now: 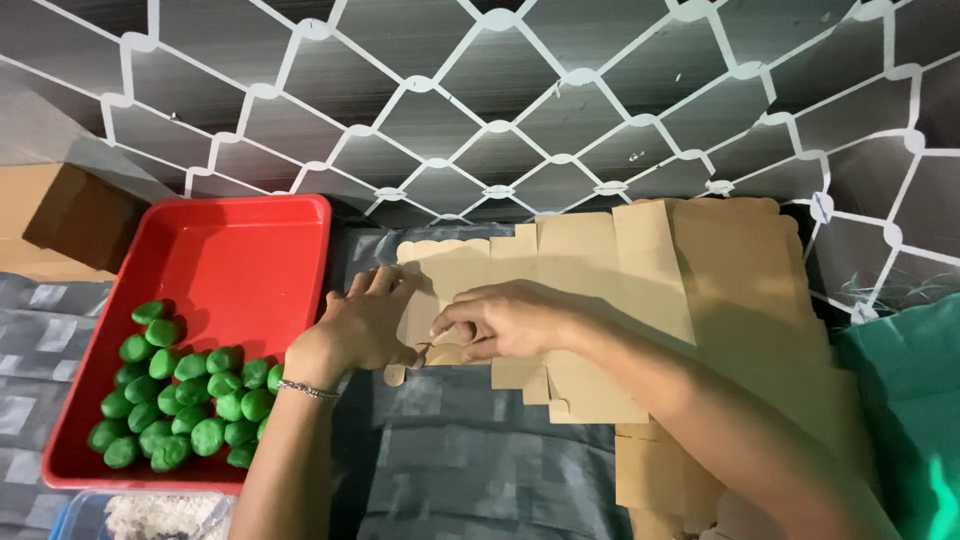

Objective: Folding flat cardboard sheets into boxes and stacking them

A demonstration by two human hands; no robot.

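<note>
Head view: a flat die-cut cardboard box blank, lying beside a red tray of green dough balls, is pinched at its lower edge by the left hand and right hand, fingers closed on it.

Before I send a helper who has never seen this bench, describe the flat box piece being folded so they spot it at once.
Start at the red tray of green balls on the left. Just right of it lies a stack of flat tan cardboard cutouts. The piece is the top one at the stack's left edge, the only one under the left hand and right hand, its scalloped flap pinched.
</note>
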